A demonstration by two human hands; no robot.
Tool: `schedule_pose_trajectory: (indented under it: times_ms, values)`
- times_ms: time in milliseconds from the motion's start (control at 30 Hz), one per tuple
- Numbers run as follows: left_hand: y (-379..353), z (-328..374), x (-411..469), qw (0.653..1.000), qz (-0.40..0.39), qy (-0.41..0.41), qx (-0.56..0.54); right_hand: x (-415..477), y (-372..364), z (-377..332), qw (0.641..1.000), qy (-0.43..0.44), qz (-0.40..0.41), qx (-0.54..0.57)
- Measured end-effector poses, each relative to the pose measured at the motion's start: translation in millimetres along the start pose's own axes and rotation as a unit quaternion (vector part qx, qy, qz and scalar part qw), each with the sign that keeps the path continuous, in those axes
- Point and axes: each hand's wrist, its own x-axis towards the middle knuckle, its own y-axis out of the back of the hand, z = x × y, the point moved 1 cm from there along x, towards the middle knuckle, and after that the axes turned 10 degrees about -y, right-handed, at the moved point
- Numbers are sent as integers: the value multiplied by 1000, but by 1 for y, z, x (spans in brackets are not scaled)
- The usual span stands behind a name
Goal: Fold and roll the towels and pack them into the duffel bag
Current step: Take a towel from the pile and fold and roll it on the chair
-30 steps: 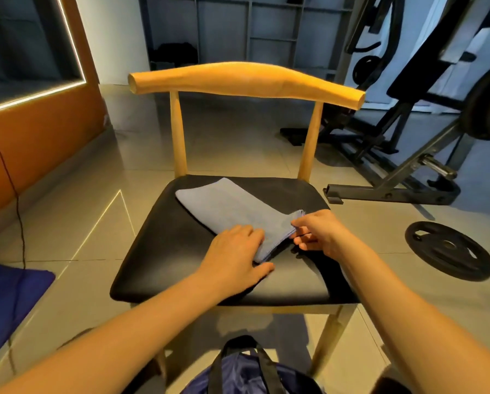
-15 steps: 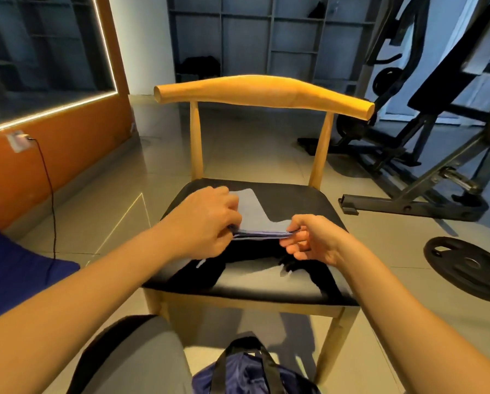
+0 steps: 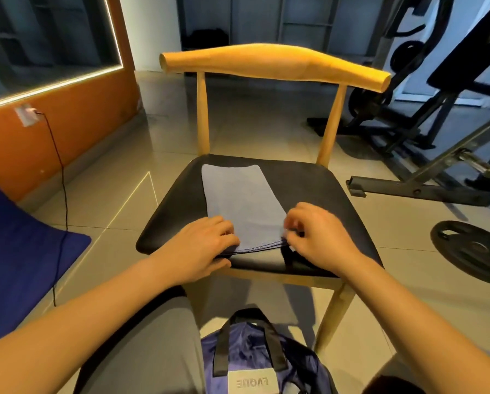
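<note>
Since the frame half a second earlier, our left hand (image 3: 201, 251) has drawn back from mid-seat to the front of the chair (image 3: 309, 189), and the towel (image 3: 243, 203) now lies stretched out flat.

The grey-blue towel is a long folded strip on the chair's black seat. It runs from the seat's front edge toward the wooden backrest, and its far end stops short of the backrest posts. Stacked layers show along its near edge.

Our left hand grips the strip's near left corner, with fingers curled on top and the thumb below the edge. Our right hand (image 3: 320, 237) pinches the near right corner between curled fingers and thumb. Its fingertips are slightly blurred.

The navy duffel bag (image 3: 238, 351) sits on the floor in front of the chair, between its front legs, black handles upward. A pale label (image 3: 252, 382) on the bag carries lettering that appears inverted from our view and seems to read "EVQUE".

A black weight plate (image 3: 471, 248) lies on the tiles to the chair's right. A blue mat (image 3: 19, 251) lies to its left.
</note>
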Motion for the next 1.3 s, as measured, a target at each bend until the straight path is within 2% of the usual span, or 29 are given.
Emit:
schedule_pose_trajectory:
  times_ms: [67, 100, 233, 300, 433, 567, 633, 700, 733, 867, 933, 1033, 1133, 1300]
  values:
    - [1, -4, -2, 1000, 3, -12, -4, -5, -12, -6, 991, 115, -45, -43]
    - [2, -5, -2, 1000, 4, -16, -2, -5, -18, -7, 987, 137, -56, -60]
    - [2, -7, -1, 1000, 16, -6, 8, -1, -26, -7, 989, 131, -41, -49]
    - [2, -6, 0, 997, 47, 41, -36, 0, -28, -8, 988, 140, -29, -53]
    - [-2, -7, 2, 953, 123, 188, -205, 5, -35, -7, 986, 144, -5, -82]
    - [-4, -10, 1, 919, 123, 236, -290, 9, -37, -7, 982, 162, 8, -93]
    - [0, -8, -3, 941, 110, 199, -252, 11, -34, -6, 983, 162, 4, -81]
    - [1, -5, -5, 982, 73, 121, -122, 14, -31, -5, 984, 161, -9, -72]
    - [-2, -3, -5, 992, 60, 91, -64, 15, -30, -5, 985, 160, -20, -69]
    - [-10, 4, -1, 994, 90, 57, 4, 22, -23, -8, 987, 144, -59, -43]
    - [-10, 4, -3, 991, 108, 74, -5, 23, -20, -6, 989, 126, -65, -33]
    - [-11, 2, -6, 977, 121, 159, -76, 23, -20, 2, 994, 79, -80, 5]
    - [-18, -2, -6, 963, 80, 237, -100, 25, -21, 7, 989, 23, -138, 49]
    - [-19, -12, 0, 942, 43, 318, -101, 37, -19, 1, 980, -21, -200, 10]
